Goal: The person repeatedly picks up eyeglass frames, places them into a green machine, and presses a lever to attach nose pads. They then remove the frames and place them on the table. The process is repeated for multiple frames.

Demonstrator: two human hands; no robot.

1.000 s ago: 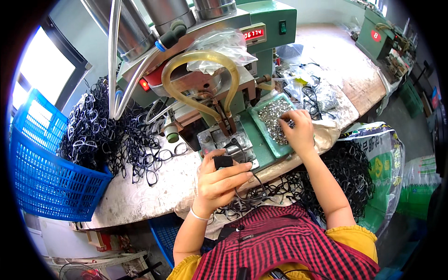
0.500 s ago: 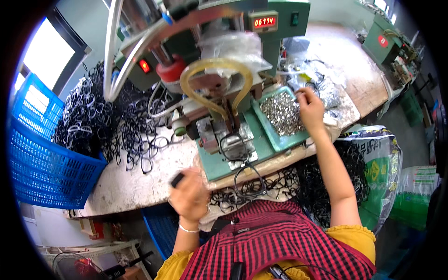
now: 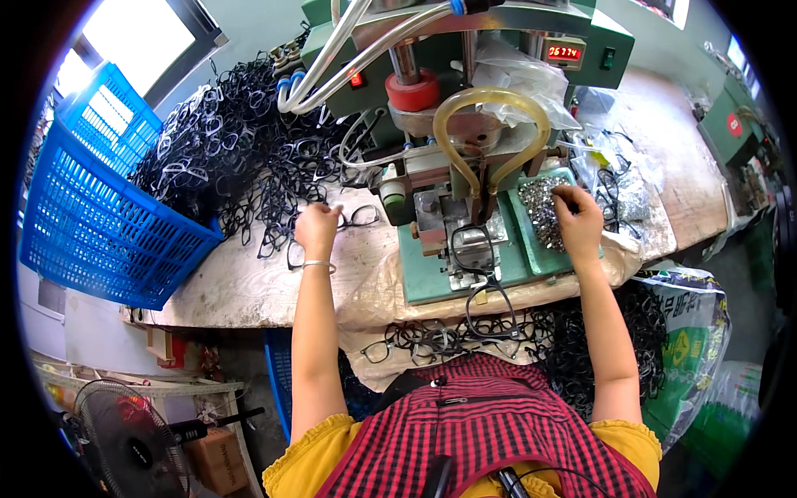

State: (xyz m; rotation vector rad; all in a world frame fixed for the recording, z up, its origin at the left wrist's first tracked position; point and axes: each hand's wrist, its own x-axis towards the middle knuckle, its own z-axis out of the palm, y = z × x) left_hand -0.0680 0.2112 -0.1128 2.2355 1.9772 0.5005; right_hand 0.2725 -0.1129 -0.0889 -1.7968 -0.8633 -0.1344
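Note:
My left hand point(image 3: 318, 231) is closed at the near edge of a pile of dark eyeglass frames point(image 3: 241, 145), beside a loose eyeglass frame point(image 3: 364, 217). Whatever its fingers hold is hidden. My right hand point(image 3: 579, 222) pinches over the right side of a green tray point(image 3: 544, 264) of small shiny metal parts point(image 3: 541, 207); I cannot make out anything between the fingertips. Between my hands, a black eyeglass frame point(image 3: 469, 314) sits at the metal fixture of a green press machine point(image 3: 415, 282), one rim hanging over the front edge.
A blue basket point(image 3: 108, 224) stands at the left, beside the pile. More eyeglass frames point(image 3: 432, 336) lie along the table's front edge, close to my apron. Plastic bags point(image 3: 635, 203) lie right of the tray. A printed sack point(image 3: 685, 357) stands at the right, a fan point(image 3: 133, 436) at lower left.
My left hand has moved forward from the table's front edge to the frames; the black thing in it no longer shows. My right hand stays at the tray. The view has shifted.

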